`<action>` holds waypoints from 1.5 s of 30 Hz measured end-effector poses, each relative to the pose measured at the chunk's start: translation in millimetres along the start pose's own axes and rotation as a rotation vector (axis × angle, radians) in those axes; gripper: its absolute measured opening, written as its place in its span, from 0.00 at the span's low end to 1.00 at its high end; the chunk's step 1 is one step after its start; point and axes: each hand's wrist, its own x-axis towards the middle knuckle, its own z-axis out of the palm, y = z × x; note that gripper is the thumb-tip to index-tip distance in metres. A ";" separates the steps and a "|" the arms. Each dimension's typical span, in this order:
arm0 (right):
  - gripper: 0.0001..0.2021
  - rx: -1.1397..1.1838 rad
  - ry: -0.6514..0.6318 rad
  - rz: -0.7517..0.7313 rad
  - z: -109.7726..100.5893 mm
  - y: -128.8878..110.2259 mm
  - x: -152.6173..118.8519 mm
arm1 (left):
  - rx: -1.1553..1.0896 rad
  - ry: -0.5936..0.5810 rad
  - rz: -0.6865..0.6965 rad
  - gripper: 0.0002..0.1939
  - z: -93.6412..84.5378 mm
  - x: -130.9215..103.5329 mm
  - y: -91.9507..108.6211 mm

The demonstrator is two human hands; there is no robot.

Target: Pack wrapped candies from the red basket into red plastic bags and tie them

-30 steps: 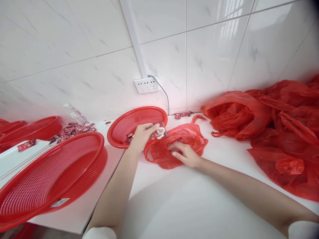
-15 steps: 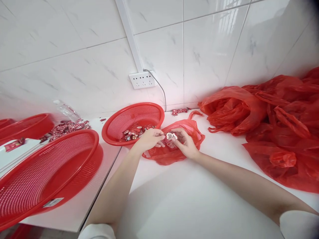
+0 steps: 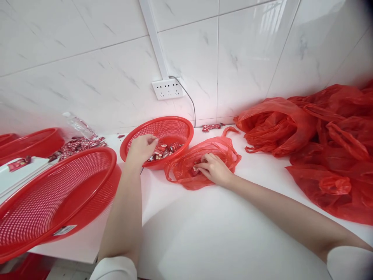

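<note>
My left hand [image 3: 142, 148] is above the near left side of a red mesh basket [image 3: 136, 134], its thumb and fingertips pinched together. Whatever sits between those fingertips, if anything, is too small to make out. Several small printed pieces [image 3: 164, 151] in red, cream and dark colours lie in that basket. Over a crumpled red plastic bag [image 3: 186, 181], my right hand [image 3: 215, 169] is closed, with a small pale piece with dark marks [image 3: 195, 168] between thumb and fingers. The bag lies on the white table just right of the basket.
A larger red mesh basket [image 3: 26, 210] stands at the left. Behind it are a pile of red wrappers [image 3: 78, 147] and a clear plastic bottle [image 3: 80, 125]. Red plastic bags [image 3: 276, 126] heap up on the right. A socket panel [image 3: 167, 90] with a cable is on the wall.
My left hand has let go of the pale piece and moved left over the basket. My right hand has lowered the piece into the bag's opening.
</note>
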 end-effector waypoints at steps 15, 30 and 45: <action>0.10 0.038 0.055 -0.119 1.4 -2.2 -1.9 | 0.375 -0.612 -0.082 0.45 23.0 13.3 -31.6; 0.10 0.133 0.078 -0.118 -1.1 -1.9 -1.0 | -0.609 -0.249 0.125 0.21 10.2 0.3 1.8; 0.27 1.532 -0.098 0.541 -3.1 -25.5 8.9 | -0.572 -0.791 0.460 0.14 19.3 -29.2 53.2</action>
